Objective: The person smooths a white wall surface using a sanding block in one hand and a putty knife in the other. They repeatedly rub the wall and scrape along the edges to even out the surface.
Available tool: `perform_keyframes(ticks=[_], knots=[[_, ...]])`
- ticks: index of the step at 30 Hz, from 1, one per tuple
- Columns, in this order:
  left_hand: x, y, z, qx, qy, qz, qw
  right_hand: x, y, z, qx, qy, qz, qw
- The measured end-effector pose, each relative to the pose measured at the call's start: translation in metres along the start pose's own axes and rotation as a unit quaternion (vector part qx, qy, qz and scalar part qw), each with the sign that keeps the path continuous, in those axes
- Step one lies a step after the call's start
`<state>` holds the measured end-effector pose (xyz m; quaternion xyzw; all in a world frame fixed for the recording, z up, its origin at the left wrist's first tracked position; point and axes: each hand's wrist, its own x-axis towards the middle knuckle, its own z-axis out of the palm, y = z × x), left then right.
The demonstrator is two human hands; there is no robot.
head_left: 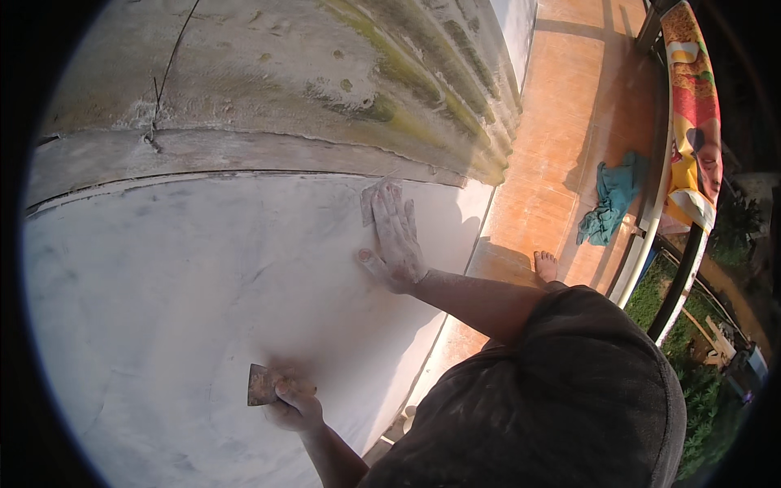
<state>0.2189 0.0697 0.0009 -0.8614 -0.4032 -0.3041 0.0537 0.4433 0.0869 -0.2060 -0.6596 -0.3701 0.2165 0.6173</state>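
My right hand [394, 248], coated in white dust, lies flat against the white wall surface [187, 268] with its fingers pressed together. Beneath those fingers a small piece of sandpaper [368, 208] shows at the edge, held against the wall; most of it is hidden. Lower down, my left hand [294, 405] is closed round a putty knife [260, 385]. The knife's broad, stained metal blade points left, and the fingers cover its handle. A brownish smudge or haze of dust shows beside this hand.
A stained grey surface with greenish streaks [390, 73] adjoins the white wall, with a wire [172, 61] hanging there. Orange tiled floor [545, 146] runs along the right, bearing a teal cloth [614, 195] and my bare foot [546, 265]. A railing [643, 252] borders it, draped with a colourful printed sheet [691, 106].
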Motion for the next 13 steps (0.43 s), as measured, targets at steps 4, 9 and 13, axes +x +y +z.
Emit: perform_keyframes(ticks=[4,9,13], knots=[[0.000,0.000,0.001,-0.008,0.065,0.022,0.998,0.018,0.026,-0.013,0.145,0.033,0.365,0.919],[-0.002,0.000,-0.002,0.020,-0.003,-0.010,1.000,-0.019,-0.018,0.001,0.011,-0.040,-0.086,0.995],[-0.003,-0.001,-0.004,-0.034,0.014,-0.003,0.999,0.006,0.024,-0.014,0.060,-0.003,0.153,0.986]])
